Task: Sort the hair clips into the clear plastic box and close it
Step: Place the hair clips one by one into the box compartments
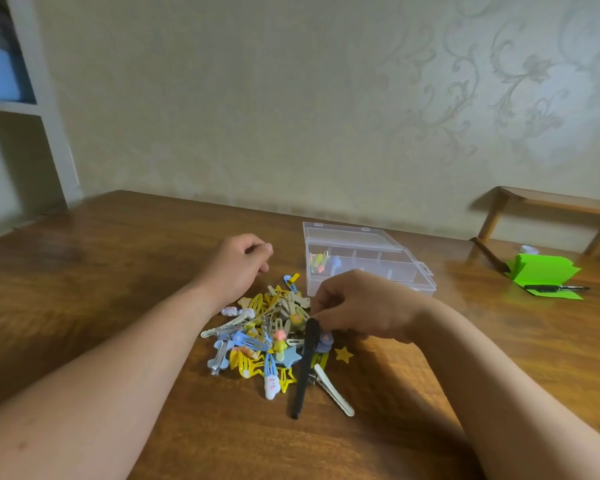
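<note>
On the table [118, 271], just in front of the box [425, 287], the clips [260, 337] lie in one tangled heap. A few already sit in the box's left-hand compartment, and the lid [343, 233] is thrown back behind it.

My right hand [364, 306] is curled down at the top end of the black clip [303, 372]. Its fingertips are hidden, so I can't tell what they pinch, if anything. My left hand [238, 263] hangs loosely curled beyond the heap, holding nothing.

The risk I see is snagging. The snap clips are thin, flat, glossy metal with open slots, and the long clips have sprung jaws, so lifting one could drag its neighbours and scatter them across the smooth varnished wood.

The black clip looks long. It may not fit a compartment, and if it sticks up I doubt the lid will latch. The box is light, clear, hard plastic, so a bump from my wrist could shove it.
</note>
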Tool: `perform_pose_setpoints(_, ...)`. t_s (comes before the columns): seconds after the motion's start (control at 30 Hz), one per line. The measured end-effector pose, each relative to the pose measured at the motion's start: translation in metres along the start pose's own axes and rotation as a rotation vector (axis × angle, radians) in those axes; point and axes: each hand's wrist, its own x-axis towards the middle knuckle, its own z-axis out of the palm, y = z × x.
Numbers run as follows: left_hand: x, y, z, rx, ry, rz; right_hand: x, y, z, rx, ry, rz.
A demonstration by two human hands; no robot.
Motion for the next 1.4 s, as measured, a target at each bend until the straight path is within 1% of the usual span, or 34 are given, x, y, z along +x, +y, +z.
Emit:
perform_pose_setpoints(0.1, 0.001, -0.001, 0.0, -0.006, -0.008, 0.004, -0.004, 0.003, -0.008, 0.045, 0.007, 0.011)
perform_pose_setpoints(0.17, 0.002, -0.001, 0.0, -0.003, -0.009, 0.004, -0.008, 0.006, -0.018, 0.137, 0.084, -0.004)
perform_pose_setpoints(0.23, 0.003, -0.001, 0.002, 0.012, -0.014, 0.001, -0.012, 0.011, -0.03, 0.317, 0.195, -0.034)
perform_pose_setpoints(0.3, 0.005, -0.001, 0.002, 0.014, -0.013, 0.002, -0.006, 0.014, -0.044, 0.413, 0.365, -0.034)
perform_pose_setpoints(0.37, 0.006, -0.001, 0.003, 0.013, -0.015, 0.001, 0.01, 0.02, -0.062, 0.428, 0.54, 0.019)
perform_pose_setpoints(0.43, 0.006, -0.001, 0.003, 0.006, -0.021, 0.0, 0.032, 0.024, -0.076, 0.372, 0.621, 0.091)
perform_pose_setpoints(0.47, 0.007, -0.001, 0.003, 0.003, -0.021, 0.0, 0.043, 0.027, -0.081, 0.293, 0.621, 0.128)
perform_pose_setpoints(0.53, 0.006, -0.002, 0.002, 0.003, -0.017, -0.003, 0.061, 0.031, -0.085, 0.122, 0.569, 0.192)
perform_pose_setpoints(0.63, 0.006, -0.002, 0.001, 0.011, -0.021, -0.002, 0.079, 0.041, -0.081, -0.027, 0.455, 0.256)
perform_pose_setpoints(0.73, 0.006, -0.002, 0.001, 0.026, -0.023, 0.001, 0.091, 0.05, -0.08, -0.085, 0.407, 0.307)
perform_pose_setpoints(0.83, 0.007, -0.002, 0.002, 0.043, -0.021, 0.002, 0.097, 0.052, -0.08, -0.081, 0.402, 0.336)
perform_pose_setpoints(0.97, 0.007, -0.002, 0.002, 0.051, -0.023, 0.003, 0.104, 0.048, -0.073, -0.152, 0.379, 0.36)
perform_pose_setpoints(1.1, 0.007, -0.002, 0.001, 0.054, -0.023, 0.007, 0.109, 0.049, -0.067, -0.199, 0.369, 0.43)
perform_pose_setpoints(1.13, 0.007, -0.002, 0.001, 0.055, -0.022, 0.006, 0.108, 0.05, -0.067, -0.199, 0.386, 0.435)
perform_pose_setpoints(1.2, 0.006, -0.001, 0.001, 0.054, -0.024, 0.005, 0.104, 0.052, -0.068, -0.123, 0.448, 0.402)
perform_pose_setpoints(1.27, 0.006, -0.001, 0.001, 0.052, -0.025, 0.007, 0.097, 0.053, -0.069, -0.049, 0.539, 0.34)
perform_pose_setpoints(1.4, 0.005, 0.0, 0.001, 0.048, -0.022, 0.002, 0.065, 0.036, -0.067, -0.041, 0.728, 0.186)
